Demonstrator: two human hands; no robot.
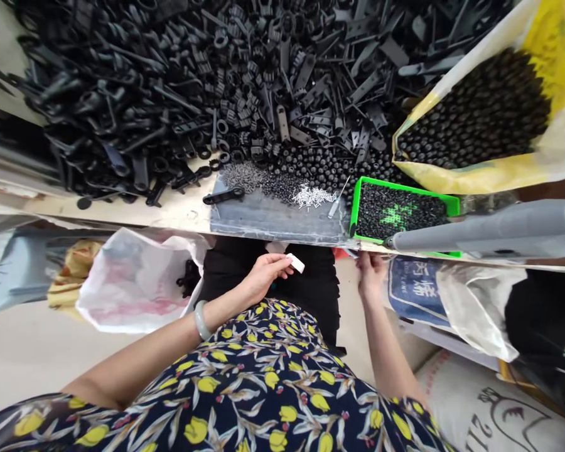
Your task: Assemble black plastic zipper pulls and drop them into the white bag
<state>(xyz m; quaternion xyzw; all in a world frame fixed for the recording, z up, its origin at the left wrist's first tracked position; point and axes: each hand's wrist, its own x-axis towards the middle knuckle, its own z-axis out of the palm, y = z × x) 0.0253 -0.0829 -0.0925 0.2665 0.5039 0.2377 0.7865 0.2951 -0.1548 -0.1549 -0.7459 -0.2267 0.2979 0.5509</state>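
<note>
My left hand [266, 275], a pale bangle on its wrist, is in front of the table edge above my lap. Its thumb and fingers pinch a small white flat piece [295, 263]. Further right, my right hand [371, 271] is raised to the table's front edge, just below a green tray [356, 207] of small black parts. Its fingers are closed at the edge; what they grip there is too small to make out. Behind the hands, a grey work mat [273, 220] bears small white pins [311, 196], tiny grey and black parts, and a black lever-like part [223, 196].
A large heap of black plastic parts [169, 94] covers the table's back. At right, a yellow-white sack [480, 179] holds black beads, and a grey tube-like arm [489, 229] juts in. White plastic bags [136, 282] hang below the edge at left; a printed sack [489, 402] lies lower right.
</note>
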